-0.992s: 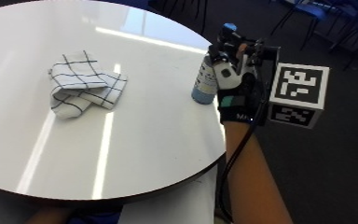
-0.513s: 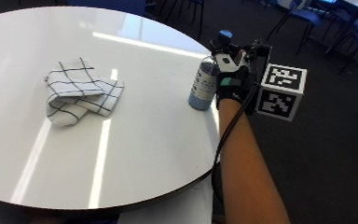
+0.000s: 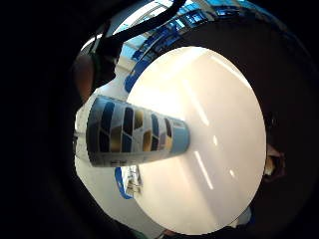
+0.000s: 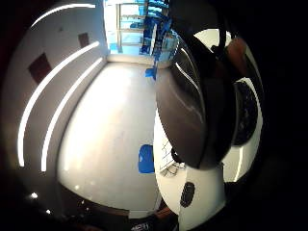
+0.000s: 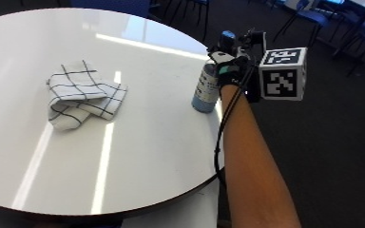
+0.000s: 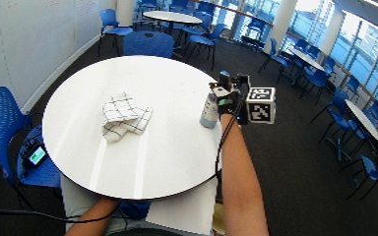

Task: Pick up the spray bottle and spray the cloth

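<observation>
A spray bottle (image 5: 205, 90) with a pale blue patterned body stands upright near the right edge of the round white table (image 5: 138, 156). My gloved right hand (image 5: 230, 71) is at the bottle's neck and head, fingers curled round it. In the little finger side palm view the bottle's body (image 3: 134, 137) lies close to the palm; its dark head (image 4: 192, 106) fills the thumb side view. A folded white cloth (image 5: 81, 95) with dark checks lies on the table left of the bottle, well apart from it. The wide view shows bottle (image 6: 209, 110), hand (image 6: 225, 96) and cloth (image 6: 125, 117) alike.
The table's edge (image 6: 205, 162) runs just below my forearm, with dark carpet beyond. Blue chairs (image 6: 2, 115) stand around the table, and more tables and chairs (image 6: 176, 19) fill the room behind. The person's bare left hand (image 6: 90, 216) hangs below the near rim.
The outside camera has shifted. The hand stays at the bottle's top, and bottle and cloth have not moved on the table.
</observation>
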